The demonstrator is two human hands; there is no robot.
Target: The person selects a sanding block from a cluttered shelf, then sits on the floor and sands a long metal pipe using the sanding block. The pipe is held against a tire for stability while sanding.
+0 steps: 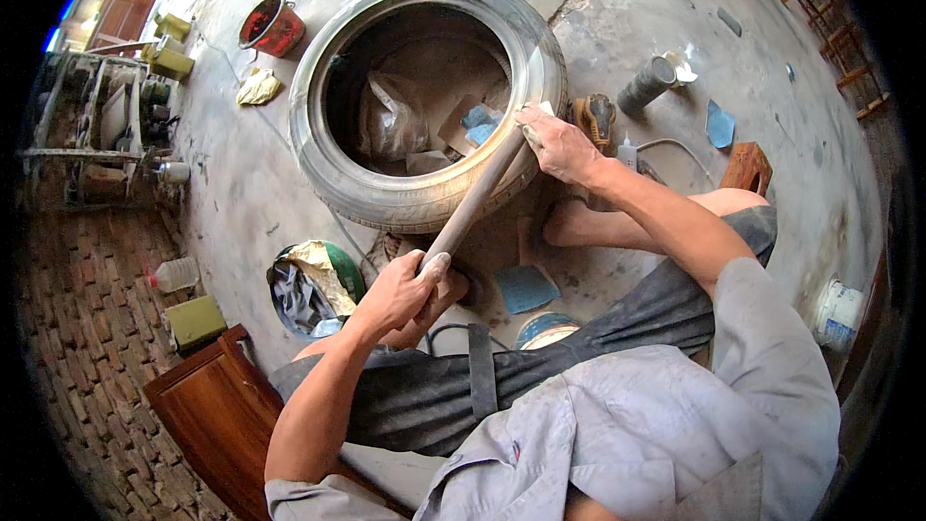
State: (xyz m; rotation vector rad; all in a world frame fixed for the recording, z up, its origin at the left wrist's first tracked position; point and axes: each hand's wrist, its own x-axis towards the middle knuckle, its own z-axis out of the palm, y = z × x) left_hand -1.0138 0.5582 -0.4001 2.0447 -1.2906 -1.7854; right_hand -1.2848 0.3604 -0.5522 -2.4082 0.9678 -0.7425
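Observation:
A long, smooth grey-brown rod (475, 201), seemingly wooden, slants across the near rim of a large dusty tyre (316, 174) lying flat. My left hand (397, 294) is closed round the rod's near end, above my lap. At the far end, resting over the tyre's right side, my right hand (561, 147) is closed with its fingers on the rod. A small pale scrap (547, 108), perhaps folded sandpaper, shows by those fingertips; how it is held is hidden. Inside the tyre lie a clear plastic bag (394, 121) and crumpled blue sheets (479, 123).
Right of the tyre stand a yellow-black power tool (595, 119), a white power strip (627, 152) and a dark cylinder (646, 87). A blue sheet (526, 288) lies by my feet. A lined bucket (349, 268) stands left, a red bucket (273, 27) far left.

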